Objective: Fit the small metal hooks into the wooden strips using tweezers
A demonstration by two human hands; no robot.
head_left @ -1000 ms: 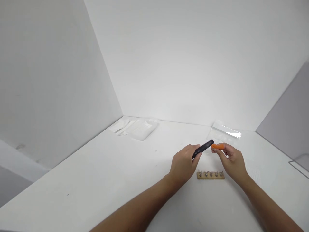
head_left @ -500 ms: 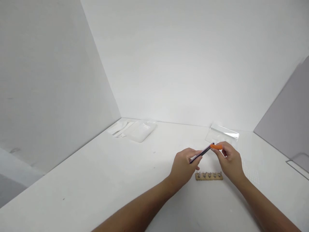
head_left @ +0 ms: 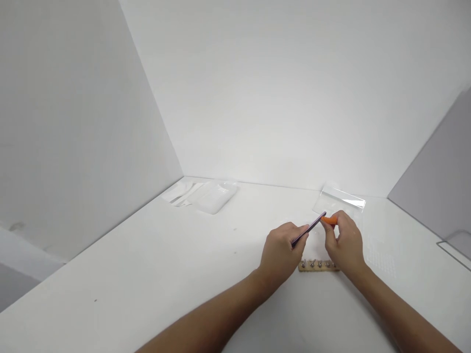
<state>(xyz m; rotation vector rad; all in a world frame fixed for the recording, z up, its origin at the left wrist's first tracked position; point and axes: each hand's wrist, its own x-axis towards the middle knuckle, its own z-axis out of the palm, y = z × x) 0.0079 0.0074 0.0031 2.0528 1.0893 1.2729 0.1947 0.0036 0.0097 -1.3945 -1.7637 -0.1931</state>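
My left hand [head_left: 281, 249] is closed on a thin, flat, dark purple slab [head_left: 312, 227], likely a phone seen edge-on. The slab is tilted, its far end up to the right. In my right hand [head_left: 346, 245], a small orange piece [head_left: 330, 220] is pinched between thumb and fingers. Its tip is against or very near the slab's upper end; I cannot tell which. What kind of piece it is does not show. Below the hands lies a tan strip [head_left: 318, 268] with several small metal fittings in a row, its right end partly covered by my right hand.
A clear plastic packet [head_left: 215, 198] lies at the back left by the wall. At the back right, a transparent sleeve or case [head_left: 340, 197] rests near the wall. Faint printed dots [head_left: 382, 257] mark the white table. A thin frame outline [head_left: 454, 254] shows at the far right.
My right hand has shifted slightly left and turned, with its fingers bent more around the orange piece. The slab has rolled more edge-on. My right hand now overlaps the strip's right end.
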